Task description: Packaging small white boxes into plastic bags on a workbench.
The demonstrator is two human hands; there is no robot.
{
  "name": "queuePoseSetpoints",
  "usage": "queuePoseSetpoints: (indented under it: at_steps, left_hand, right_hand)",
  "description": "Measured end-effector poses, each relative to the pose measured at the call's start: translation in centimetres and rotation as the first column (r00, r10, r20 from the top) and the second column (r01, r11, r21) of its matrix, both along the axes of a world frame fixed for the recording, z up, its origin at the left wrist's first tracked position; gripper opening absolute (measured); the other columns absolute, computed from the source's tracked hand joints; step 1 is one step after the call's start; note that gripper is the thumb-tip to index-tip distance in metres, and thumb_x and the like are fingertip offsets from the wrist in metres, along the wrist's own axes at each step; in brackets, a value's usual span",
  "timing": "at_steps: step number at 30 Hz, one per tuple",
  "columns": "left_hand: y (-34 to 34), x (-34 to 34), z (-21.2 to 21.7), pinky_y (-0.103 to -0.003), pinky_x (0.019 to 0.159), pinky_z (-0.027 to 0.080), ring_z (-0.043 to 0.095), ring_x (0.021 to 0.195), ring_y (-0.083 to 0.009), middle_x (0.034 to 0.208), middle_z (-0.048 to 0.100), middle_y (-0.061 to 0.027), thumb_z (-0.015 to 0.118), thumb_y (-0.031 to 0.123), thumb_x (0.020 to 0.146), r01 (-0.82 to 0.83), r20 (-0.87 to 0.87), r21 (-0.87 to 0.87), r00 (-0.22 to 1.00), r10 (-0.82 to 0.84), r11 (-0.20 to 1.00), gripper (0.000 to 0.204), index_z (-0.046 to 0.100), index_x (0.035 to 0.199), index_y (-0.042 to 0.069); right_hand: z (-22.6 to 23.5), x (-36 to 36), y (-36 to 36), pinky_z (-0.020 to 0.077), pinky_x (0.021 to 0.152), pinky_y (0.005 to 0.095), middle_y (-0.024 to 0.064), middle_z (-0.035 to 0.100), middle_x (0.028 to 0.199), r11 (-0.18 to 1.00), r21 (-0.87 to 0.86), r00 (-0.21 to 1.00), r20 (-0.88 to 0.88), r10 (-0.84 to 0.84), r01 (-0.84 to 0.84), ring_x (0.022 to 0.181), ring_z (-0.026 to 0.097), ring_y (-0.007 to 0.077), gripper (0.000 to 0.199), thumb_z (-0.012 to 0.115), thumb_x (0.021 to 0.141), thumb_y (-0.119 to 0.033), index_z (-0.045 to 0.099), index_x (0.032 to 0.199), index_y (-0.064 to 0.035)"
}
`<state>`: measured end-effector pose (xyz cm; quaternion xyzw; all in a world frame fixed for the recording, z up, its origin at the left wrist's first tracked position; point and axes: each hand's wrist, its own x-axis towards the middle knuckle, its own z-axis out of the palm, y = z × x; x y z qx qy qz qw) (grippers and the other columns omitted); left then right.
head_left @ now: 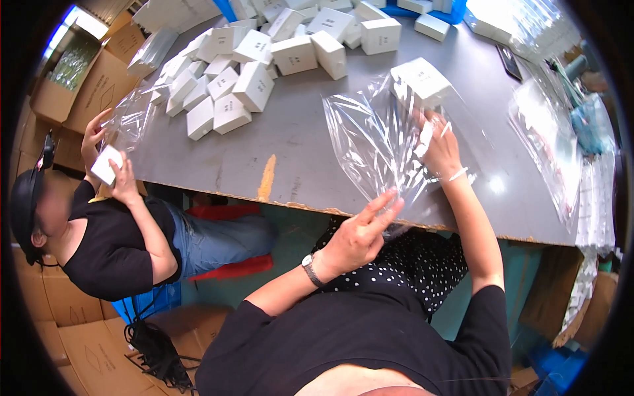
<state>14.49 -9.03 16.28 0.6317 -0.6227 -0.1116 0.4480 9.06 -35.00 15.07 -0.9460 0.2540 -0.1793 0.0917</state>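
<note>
Grey desk (300,142) with a white box (421,79) at the far end of a clear bag (360,135).
Just beyond the right hand (437,142) lies this box, ahead of its fingers and slightly to the left; the left hand (353,239) is well farther from it. Its longer side seems to run slantwise, from far left to near right. The right fingers are bent at the plastic, but I cannot tell if they grasp the box, nor if the box is inside the bag. The left fingers seem to pinch the gathered near part of the bag, by the desk's edge. Farther left is a pile (253,86) of similar boxes.
</note>
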Motion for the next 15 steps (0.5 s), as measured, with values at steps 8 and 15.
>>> queuePoseSetpoints:
  at_steps: [8,15]
  left_hand:
    - [3.4,11.5,2.5,-0.029,0.074,0.056,0.071,0.084,-0.0198,0.113,0.072,-0.0145,0.078,0.009,0.078,0.085,-0.369,-0.093,0.923,-0.114,0.992,0.020,0.074,0.097,0.005]
    - [-1.2,29.4,0.3,-0.046,0.095,0.046,0.056,0.109,-0.0367,0.107,0.065,-0.0215,0.080,0.027,0.075,-0.789,0.377,-0.357,0.369,0.849,0.501,0.055,0.060,0.115,-0.003]
  right_hand:
    - [11.3,-7.9,4.2,0.0541,0.080,0.0392,0.0110,0.070,0.095,0.654,0.662,0.742,-0.216,0.635,-0.366,0.093,0.067,0.0293,0.018,0.075,0.080,-0.020,0.071,0.093,-0.0074]
    - [12.0,11.4,1.3,0.0510,0.090,0.0385,0.0177,0.069,0.111,0.957,0.034,0.933,0.237,0.271,-0.287,0.101,0.067,0.0290,0.044,0.067,0.086,-0.031,0.063,0.123,-0.0061]
